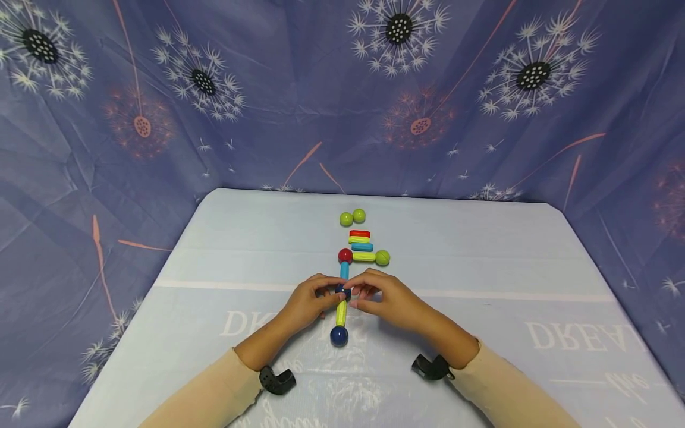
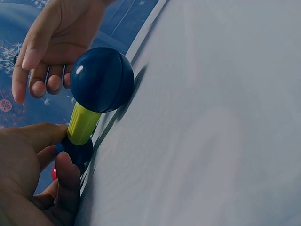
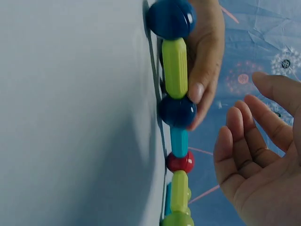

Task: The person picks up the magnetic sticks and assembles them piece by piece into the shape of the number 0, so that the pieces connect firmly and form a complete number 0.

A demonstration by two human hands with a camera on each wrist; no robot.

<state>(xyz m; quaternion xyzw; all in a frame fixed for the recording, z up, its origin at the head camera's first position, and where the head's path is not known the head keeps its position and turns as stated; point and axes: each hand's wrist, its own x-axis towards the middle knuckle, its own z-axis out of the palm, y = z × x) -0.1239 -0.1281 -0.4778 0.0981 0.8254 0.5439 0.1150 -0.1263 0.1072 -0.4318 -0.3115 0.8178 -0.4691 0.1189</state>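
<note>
A chain of toy sticks and balls lies on the pale blue table (image 1: 481, 267). From near to far it runs: dark blue end ball (image 1: 339, 336), yellow-green stick (image 1: 341, 312), middle dark blue ball (image 1: 342, 291), blue stick (image 1: 345, 271), red ball (image 1: 345, 256). A second yellow-green stick (image 1: 364, 257) leads right to a green ball (image 1: 382, 257). My left hand (image 1: 327, 295) pinches the middle dark blue ball (image 2: 77, 151) between thumb and fingers. My right hand (image 1: 363, 297) hovers just right of it, fingers relaxed (image 3: 244, 136), holding nothing.
Beyond the chain lie loose blue (image 1: 362, 246), yellow (image 1: 359, 239) and red (image 1: 360, 233) sticks, then two green balls (image 1: 346, 219) (image 1: 359, 215). Dandelion-print cloth (image 1: 267, 119) hangs behind and beside the table.
</note>
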